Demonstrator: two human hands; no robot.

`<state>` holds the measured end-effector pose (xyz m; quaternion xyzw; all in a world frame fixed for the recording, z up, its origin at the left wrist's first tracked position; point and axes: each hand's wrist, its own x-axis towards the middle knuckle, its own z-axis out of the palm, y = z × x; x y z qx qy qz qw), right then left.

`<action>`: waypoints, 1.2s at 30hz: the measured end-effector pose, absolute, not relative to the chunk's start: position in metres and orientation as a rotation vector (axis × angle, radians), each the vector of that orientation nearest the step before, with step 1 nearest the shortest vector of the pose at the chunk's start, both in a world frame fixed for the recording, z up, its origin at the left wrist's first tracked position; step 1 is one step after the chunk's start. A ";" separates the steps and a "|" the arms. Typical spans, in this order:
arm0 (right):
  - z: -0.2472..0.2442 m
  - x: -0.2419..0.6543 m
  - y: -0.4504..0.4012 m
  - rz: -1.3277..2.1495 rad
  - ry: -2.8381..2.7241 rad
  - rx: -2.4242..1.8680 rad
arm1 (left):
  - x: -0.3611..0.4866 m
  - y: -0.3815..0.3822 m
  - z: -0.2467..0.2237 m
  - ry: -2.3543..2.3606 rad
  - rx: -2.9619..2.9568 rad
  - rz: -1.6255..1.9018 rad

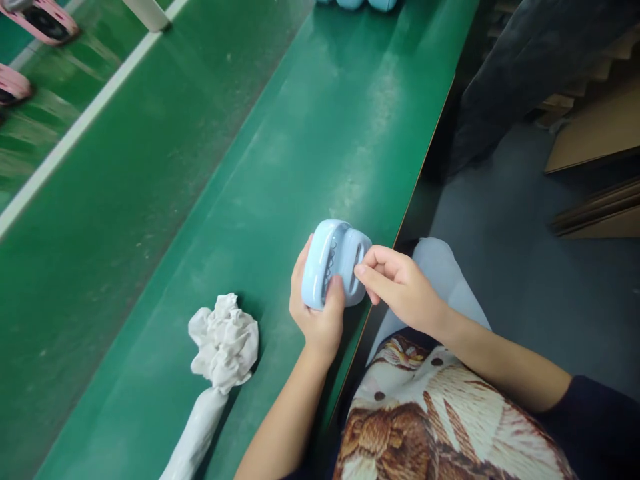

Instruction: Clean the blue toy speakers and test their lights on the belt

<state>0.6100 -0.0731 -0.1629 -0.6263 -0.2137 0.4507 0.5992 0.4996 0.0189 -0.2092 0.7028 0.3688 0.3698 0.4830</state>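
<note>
A glossy light blue plastic part [319, 267] with two rounded sections, a scalloped row between them and a dark slot on its right section, is held above the near edge of the green bench. My left hand [320, 320] wraps around it from below and the left, thumb pressed on its front. At the slot, my right hand [395, 277] has thumb and forefinger pinched together, touching or almost touching the part. Whatever may sit between those fingertips is too small to make out.
A crumpled white cloth [225, 343] lies on the green bench [280, 173], beside a white wrapped roll [195, 437]. More light blue parts [383, 3] are at the far end. Pink items [47, 23] stand beyond a white strip at upper left. Cardboard [600, 140] is stacked on the right.
</note>
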 end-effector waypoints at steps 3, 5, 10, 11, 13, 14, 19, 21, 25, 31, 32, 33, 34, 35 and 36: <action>-0.166 0.619 -0.076 1.108 -0.517 -1.512 | 0.498 0.018 -0.214 0.783 1.853 0.925; -0.170 0.622 -0.077 1.082 -0.508 -1.519 | 0.496 0.020 -0.218 0.721 1.917 0.957; -0.182 0.610 -0.079 0.716 -0.516 -1.506 | 0.495 0.017 -0.222 0.744 2.019 0.986; -0.184 0.607 -0.080 0.656 -0.528 -1.509 | 0.495 0.016 -0.222 0.741 2.026 0.993; -0.187 0.601 -0.082 0.581 -0.549 -1.503 | 0.497 0.012 -0.220 0.738 2.001 1.012; -0.189 0.599 -0.082 0.555 -0.566 -1.501 | 0.498 0.010 -0.219 0.752 1.962 1.021; -0.192 0.593 -0.082 0.362 -0.859 -1.525 | 0.507 0.014 -0.210 0.875 1.573 1.100; -0.191 0.594 -0.079 0.242 -0.974 -1.561 | 0.511 0.020 -0.205 0.856 1.484 1.122; -0.186 0.599 -0.068 0.083 -0.999 -1.695 | 0.517 0.032 -0.198 0.826 1.549 1.076; -0.188 0.600 -0.055 0.417 -0.779 -1.622 | 0.514 0.035 -0.203 0.740 1.519 1.109; -0.190 0.599 -0.054 0.507 -0.731 -1.586 | 0.512 0.035 -0.205 0.742 1.510 1.116; -0.193 0.598 -0.054 0.596 -0.689 -1.547 | 0.511 0.036 -0.207 0.752 1.502 1.116; -0.196 0.598 -0.054 0.676 -0.655 -1.506 | 0.509 0.036 -0.210 0.762 1.492 1.113; -0.198 0.598 -0.055 0.740 -0.626 -1.466 | 0.508 0.036 -0.212 0.768 1.478 1.106; -0.200 0.598 -0.055 0.785 -0.602 -1.430 | 0.507 0.037 -0.213 0.769 1.464 1.098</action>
